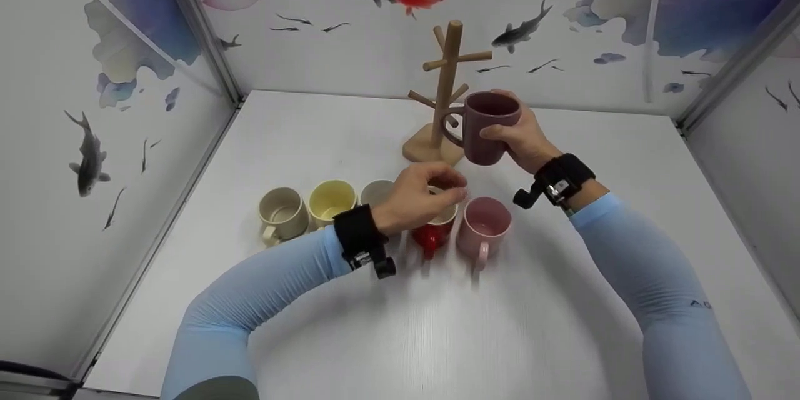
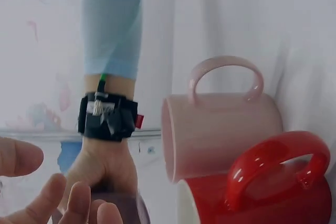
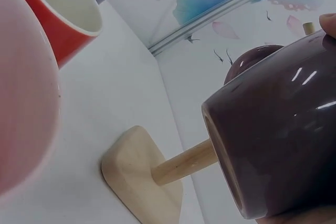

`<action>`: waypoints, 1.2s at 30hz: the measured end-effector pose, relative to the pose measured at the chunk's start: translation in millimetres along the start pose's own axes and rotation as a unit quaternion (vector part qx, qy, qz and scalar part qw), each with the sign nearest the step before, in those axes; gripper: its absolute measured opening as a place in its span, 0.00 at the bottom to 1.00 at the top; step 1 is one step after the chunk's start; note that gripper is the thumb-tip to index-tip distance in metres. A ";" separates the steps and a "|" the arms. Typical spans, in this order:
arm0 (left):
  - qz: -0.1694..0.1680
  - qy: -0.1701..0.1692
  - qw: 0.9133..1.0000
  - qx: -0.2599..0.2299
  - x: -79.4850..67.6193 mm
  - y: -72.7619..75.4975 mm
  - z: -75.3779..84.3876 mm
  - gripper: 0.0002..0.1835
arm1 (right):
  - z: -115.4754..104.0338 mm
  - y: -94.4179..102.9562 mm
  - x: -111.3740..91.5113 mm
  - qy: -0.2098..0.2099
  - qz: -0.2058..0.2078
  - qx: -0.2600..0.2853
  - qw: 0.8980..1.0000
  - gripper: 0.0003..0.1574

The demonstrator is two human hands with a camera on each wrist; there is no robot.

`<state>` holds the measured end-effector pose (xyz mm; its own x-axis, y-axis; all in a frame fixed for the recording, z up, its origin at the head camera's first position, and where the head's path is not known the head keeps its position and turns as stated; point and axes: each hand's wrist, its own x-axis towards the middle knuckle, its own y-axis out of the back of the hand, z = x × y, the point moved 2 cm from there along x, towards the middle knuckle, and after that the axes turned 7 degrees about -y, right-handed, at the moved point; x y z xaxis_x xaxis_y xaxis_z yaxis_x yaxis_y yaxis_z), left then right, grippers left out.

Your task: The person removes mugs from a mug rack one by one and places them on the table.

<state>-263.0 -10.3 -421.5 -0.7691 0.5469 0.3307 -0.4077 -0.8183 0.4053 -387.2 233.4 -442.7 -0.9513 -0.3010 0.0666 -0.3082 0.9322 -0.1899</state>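
Note:
My right hand [image 1: 530, 137] grips a dark purple mug [image 1: 480, 144] round its body, holding it upright and raised beside the wooden mug tree [image 1: 445, 94]. The mug's handle points left, towards the tree's lower pegs. My left hand [image 1: 415, 197] hovers over the row of mugs with loosely bent fingers and nothing in them; in the left wrist view its fingertips [image 2: 79, 198] show apart. Under and beside it stand a red mug [image 1: 430, 237] with a white inside and a pink mug [image 1: 478, 244], both with handles facing me. In the right wrist view the purple mug [image 3: 273, 124] hides part of the tree's post.
Left of the red mug, a pale-lined mug [image 1: 377, 190] is partly hidden by my left hand; its outside looks purple in the right wrist view. Further left stand a yellow mug [image 1: 333, 200] and a beige mug [image 1: 282, 215]. Fish-patterned walls [image 1: 325, 62] enclose the white table [image 1: 425, 337].

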 end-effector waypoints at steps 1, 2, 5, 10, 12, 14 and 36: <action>0.012 0.003 1.000 -0.010 2.0 2.7 -0.8 0.15 | -1.2 0.3 -1.6 0.002 -0.002 0.002 1.000 0.45; 0.024 0.007 0.999 -0.020 3.8 5.1 -1.9 0.15 | -2.4 0.6 -3.3 0.003 -0.005 0.002 1.000 0.45; 0.055 0.032 0.997 -0.044 8.1 11.2 -6.6 0.16 | -4.7 1.0 -7.8 0.007 -0.024 -0.005 1.000 0.45; 0.086 0.076 0.991 -0.073 12.3 16.2 -13.4 0.24 | -7.0 -1.3 -14.6 0.008 -0.056 -0.008 0.998 0.46; 0.092 0.095 0.988 -0.085 13.4 16.9 -14.9 0.28 | -8.6 -3.4 -18.0 0.007 -0.068 -0.007 0.998 0.47; 0.098 0.109 0.984 -0.103 14.4 17.0 -15.4 0.31 | -10.8 -6.9 -22.1 0.008 -0.082 -0.007 0.997 0.47; 0.114 0.053 0.980 -0.155 16.7 18.5 -3.8 0.13 | -16.8 -38.9 -45.3 0.029 -0.202 -0.027 0.979 0.52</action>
<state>-285.2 -16.9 -411.7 -0.8978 0.3359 0.2849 -0.3370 -0.9404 0.0468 -332.0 214.1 -421.9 -0.7498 -0.6363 0.1813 -0.6565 0.7495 -0.0847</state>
